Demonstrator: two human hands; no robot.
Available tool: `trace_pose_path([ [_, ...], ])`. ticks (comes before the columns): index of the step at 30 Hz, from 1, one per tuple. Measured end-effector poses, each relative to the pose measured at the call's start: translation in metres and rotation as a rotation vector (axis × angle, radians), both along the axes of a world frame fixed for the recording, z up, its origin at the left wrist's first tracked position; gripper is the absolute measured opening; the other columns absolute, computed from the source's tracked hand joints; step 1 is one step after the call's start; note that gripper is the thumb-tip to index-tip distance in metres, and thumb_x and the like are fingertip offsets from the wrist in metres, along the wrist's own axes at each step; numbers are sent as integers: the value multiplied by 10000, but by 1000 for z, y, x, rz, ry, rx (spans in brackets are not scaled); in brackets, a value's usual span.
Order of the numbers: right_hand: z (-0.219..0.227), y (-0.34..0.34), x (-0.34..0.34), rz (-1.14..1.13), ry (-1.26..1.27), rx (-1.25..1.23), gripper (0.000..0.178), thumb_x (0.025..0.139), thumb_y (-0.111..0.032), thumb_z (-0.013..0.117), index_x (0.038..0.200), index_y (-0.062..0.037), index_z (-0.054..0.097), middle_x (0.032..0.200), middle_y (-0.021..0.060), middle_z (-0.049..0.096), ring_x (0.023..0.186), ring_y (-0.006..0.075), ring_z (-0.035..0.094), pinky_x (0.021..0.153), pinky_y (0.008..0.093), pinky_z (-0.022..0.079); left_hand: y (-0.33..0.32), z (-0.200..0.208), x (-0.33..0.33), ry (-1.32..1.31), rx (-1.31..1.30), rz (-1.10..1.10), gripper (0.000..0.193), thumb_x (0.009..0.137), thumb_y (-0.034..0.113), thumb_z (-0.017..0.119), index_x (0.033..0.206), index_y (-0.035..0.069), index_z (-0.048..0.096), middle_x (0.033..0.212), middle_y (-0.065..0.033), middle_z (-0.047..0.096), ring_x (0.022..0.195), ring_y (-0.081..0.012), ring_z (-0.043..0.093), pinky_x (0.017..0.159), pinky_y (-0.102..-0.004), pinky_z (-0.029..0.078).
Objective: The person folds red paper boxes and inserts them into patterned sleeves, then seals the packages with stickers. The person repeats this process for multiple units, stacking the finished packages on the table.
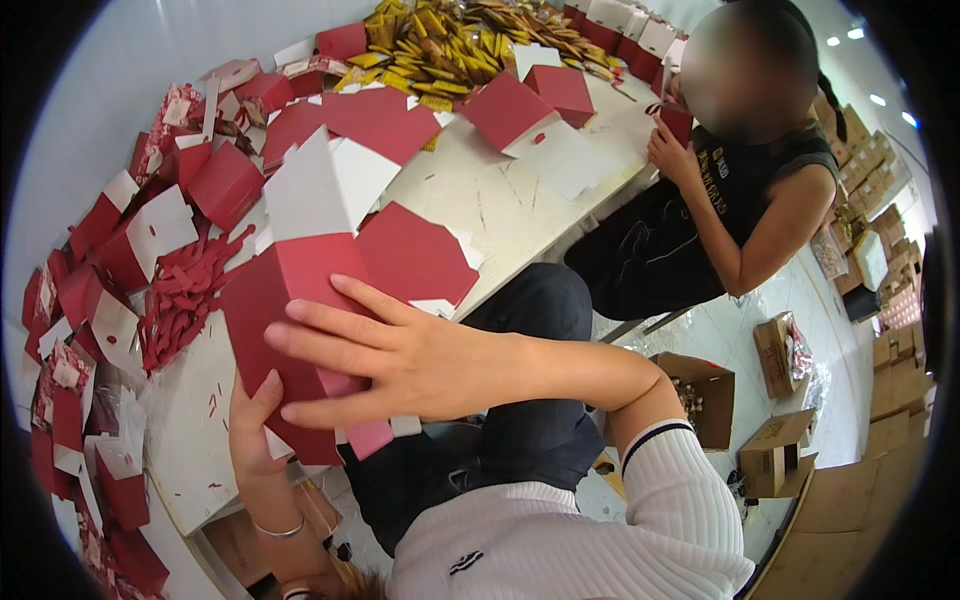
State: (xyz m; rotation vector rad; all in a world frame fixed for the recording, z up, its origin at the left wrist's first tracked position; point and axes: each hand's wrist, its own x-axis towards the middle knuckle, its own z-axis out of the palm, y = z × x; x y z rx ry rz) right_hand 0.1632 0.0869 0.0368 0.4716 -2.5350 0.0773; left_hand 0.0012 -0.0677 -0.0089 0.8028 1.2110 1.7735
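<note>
A red folding gift box (pixel 285 330) with a tall white flap (pixel 310 190) is held tilted over the table's near edge. At its lower left corner my left hand (pixel 255 420) grips it, thumb on the red face and the other fingers hidden behind. My right hand (pixel 400 365) lies across the box with its fingers spread, pressing on the red panel. Below that hand a pink strip (pixel 368 437) shows at the box's lower edge. Flat red box blanks (pixel 415 255) with white tabs lie just beyond the box.
Red ribbon strips (pixel 185 300) are heaped left of my hands. Folded red and white boxes (pixel 225 185) crowd the left side. Yellow packets (pixel 430 45) pile up at the back. A co-worker (pixel 750 190) sits at right with a small red box. Open cartons (pixel 775 450) stand on the floor.
</note>
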Motion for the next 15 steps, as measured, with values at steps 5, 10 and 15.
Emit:
trace_pose_path([
  [5, 8, 25, -10, 162, 234, -424, 527, 582, -157, 697, 1056, -70, 482, 1128, 160, 443, 1128, 334, 397, 944, 469, 313, -16, -5, -13, -72, 438, -228, 770, 849, 503, 404, 1382, 32, 109, 1418, -111, 193, 1285, -252, 245, 1047, -405, 201],
  [10, -1, 24, -18, 257, 41, -1174, 661, 630, -157, 772, 1167, -49, 403, 1138, 80, 414, 1047, 145, 434, 837, 278, 388, 18, 20, 16, 683, 390, 278, 1189, 594, 680, 628, 1387, 47, 9, 1429, -170, 103, 1300, -290, 193, 1042, -425, 199],
  [15, -16, 2, -33, 384, 126, -1459, 663, 686, -153, 704, 1243, -60, 356, 1202, 88, 383, 1096, 169, 399, 922, 325, 328, 33, 29, 26, 621, 441, 395, 771, 745, 104, 574, 1364, 27, 119, 1333, -156, 277, 1169, -230, 358, 967, -347, 322],
])
